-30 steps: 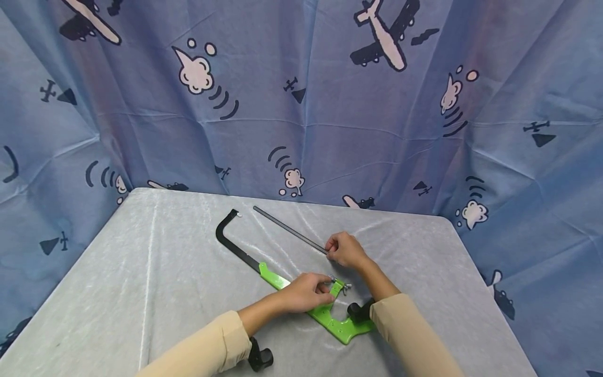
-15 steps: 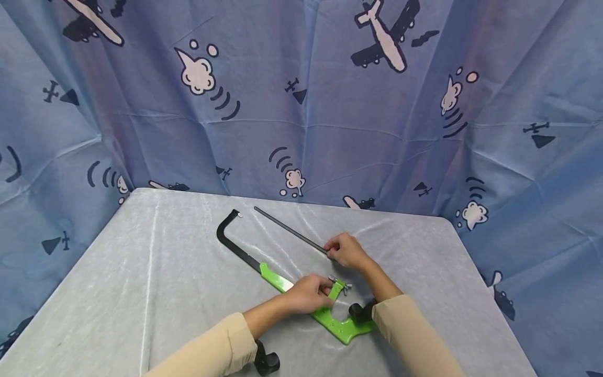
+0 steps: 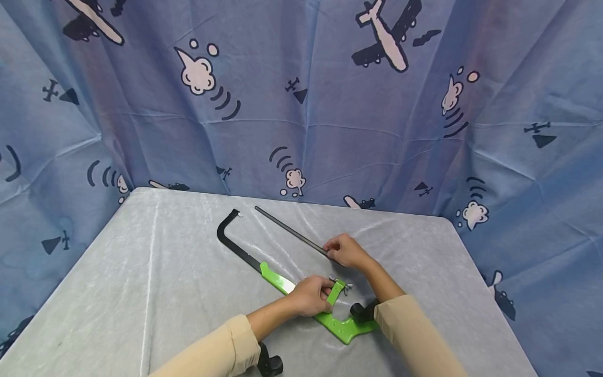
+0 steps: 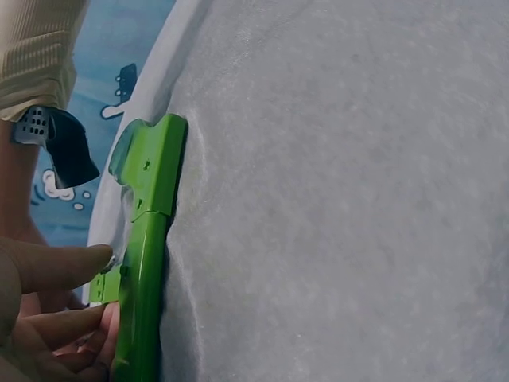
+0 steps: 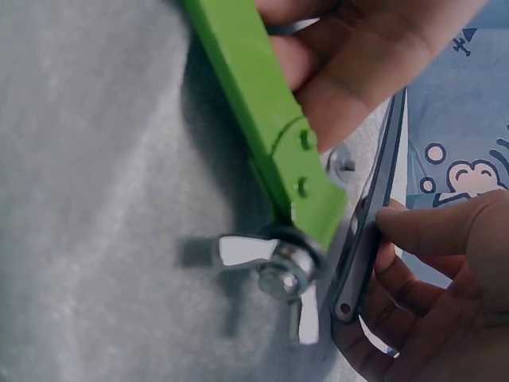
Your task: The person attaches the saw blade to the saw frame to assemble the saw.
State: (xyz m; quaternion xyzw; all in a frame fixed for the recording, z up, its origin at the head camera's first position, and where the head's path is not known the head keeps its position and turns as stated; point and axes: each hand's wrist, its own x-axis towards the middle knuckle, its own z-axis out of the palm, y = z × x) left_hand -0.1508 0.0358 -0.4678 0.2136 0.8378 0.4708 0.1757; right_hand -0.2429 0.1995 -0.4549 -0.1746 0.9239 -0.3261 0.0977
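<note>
A hacksaw frame with a green handle end and a black curved front arm lies slantwise on the table. My left hand grips its green post, thumb and fingers on opposite sides in the left wrist view. At the post's end is a metal wing nut. Beyond the frame, my right hand pinches the near end of a thin dark hacksaw blade. A hole shows in that blade end in the right wrist view, beside the post's metal pin and apart from it.
A pale grey cloth covers the table. Behind it hangs a blue curtain printed with planes. Black wrist devices sit at both cuffs. The green grip lies partly under the right forearm.
My left hand has shifted slightly right and toward me at the post. The right hand and blade stay nearly in place.
</note>
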